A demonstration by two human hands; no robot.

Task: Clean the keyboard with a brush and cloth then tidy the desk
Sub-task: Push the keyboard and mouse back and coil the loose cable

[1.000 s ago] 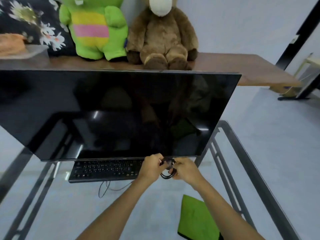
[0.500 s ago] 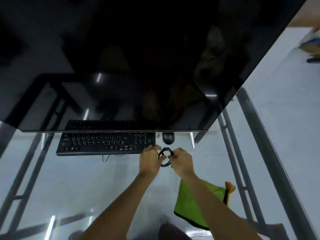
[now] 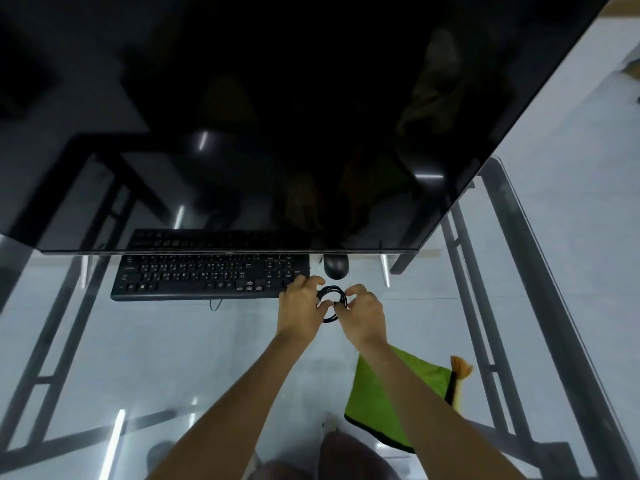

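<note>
Hands: left hand [image 3: 299,308] and right hand [image 3: 363,315] pinch a coiled black cable [image 3: 333,303], likely bundling it.
Keyboard [image 3: 207,277]: far surface edge, beneath monitor [image 3: 242,116].
Cloth [image 3: 388,403], brush [image 3: 458,382]: near-right corner, set aside.

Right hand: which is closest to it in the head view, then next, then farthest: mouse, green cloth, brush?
From the right hand:
1. Mouse, just above it, under the monitor edge.
2. Green cloth, below, beside the forearm.
3. Brush, at the cloth's right edge.
</note>
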